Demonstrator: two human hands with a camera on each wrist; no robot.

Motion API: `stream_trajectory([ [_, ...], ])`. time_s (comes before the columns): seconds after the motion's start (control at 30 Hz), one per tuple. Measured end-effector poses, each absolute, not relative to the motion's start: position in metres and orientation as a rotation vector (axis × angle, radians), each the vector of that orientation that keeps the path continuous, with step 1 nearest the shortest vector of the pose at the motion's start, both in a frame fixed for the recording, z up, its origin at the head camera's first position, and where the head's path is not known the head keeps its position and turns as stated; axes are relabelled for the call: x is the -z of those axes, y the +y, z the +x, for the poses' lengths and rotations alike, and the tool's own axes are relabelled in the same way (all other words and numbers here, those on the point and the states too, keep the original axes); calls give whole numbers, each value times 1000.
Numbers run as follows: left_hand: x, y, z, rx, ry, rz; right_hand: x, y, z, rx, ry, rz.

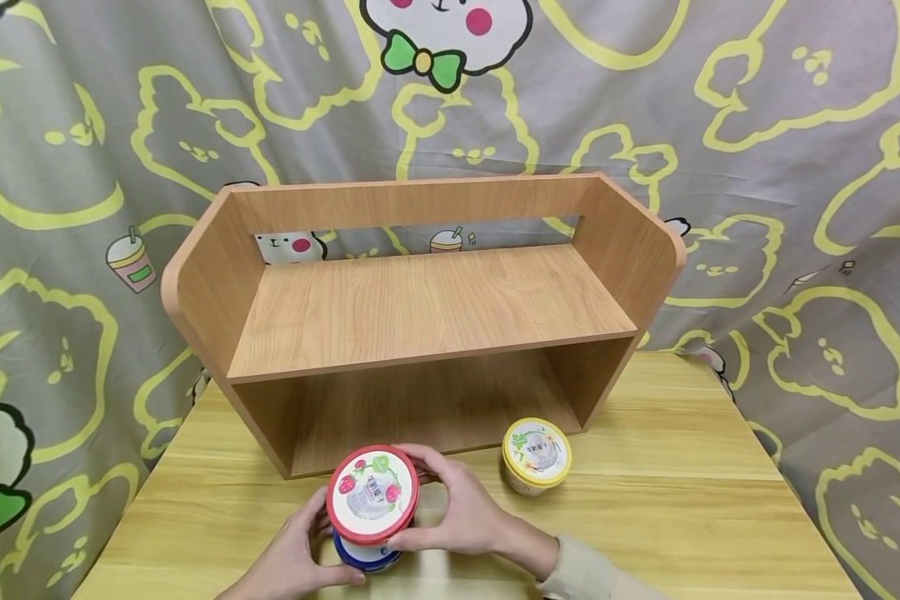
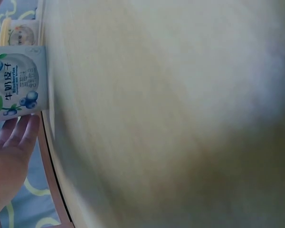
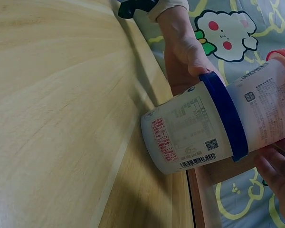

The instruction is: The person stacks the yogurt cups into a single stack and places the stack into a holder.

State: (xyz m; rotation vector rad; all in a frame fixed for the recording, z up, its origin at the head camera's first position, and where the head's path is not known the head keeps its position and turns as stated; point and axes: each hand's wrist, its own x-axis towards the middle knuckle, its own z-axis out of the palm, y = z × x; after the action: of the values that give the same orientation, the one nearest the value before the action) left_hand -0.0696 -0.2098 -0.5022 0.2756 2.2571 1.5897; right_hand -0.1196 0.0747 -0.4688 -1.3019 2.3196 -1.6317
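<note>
A tub with a red lid and strawberry print sits on top of a blue-lidded tub, lined up in the head view near the table's front. Its sides are gripped by my right hand, thumb toward the front and fingers round the back. My left hand holds the lower tub, its thumb at the blue rim. Blueberry pictures show on that tub's side in the left wrist view. Right of both hands stands a yellow-lidded tub.
A two-level wooden shelf stands behind the tubs on the wooden table. Its lower compartment opens toward me, with its front edge just behind the stacked tubs. A patterned curtain hangs behind and around the table.
</note>
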Motion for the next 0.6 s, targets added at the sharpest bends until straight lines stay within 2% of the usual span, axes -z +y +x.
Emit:
stream_trajectory([
  [0.6,501,-209,-66,-1629,2271,317,469,72,-120,1583,2258,-1325],
])
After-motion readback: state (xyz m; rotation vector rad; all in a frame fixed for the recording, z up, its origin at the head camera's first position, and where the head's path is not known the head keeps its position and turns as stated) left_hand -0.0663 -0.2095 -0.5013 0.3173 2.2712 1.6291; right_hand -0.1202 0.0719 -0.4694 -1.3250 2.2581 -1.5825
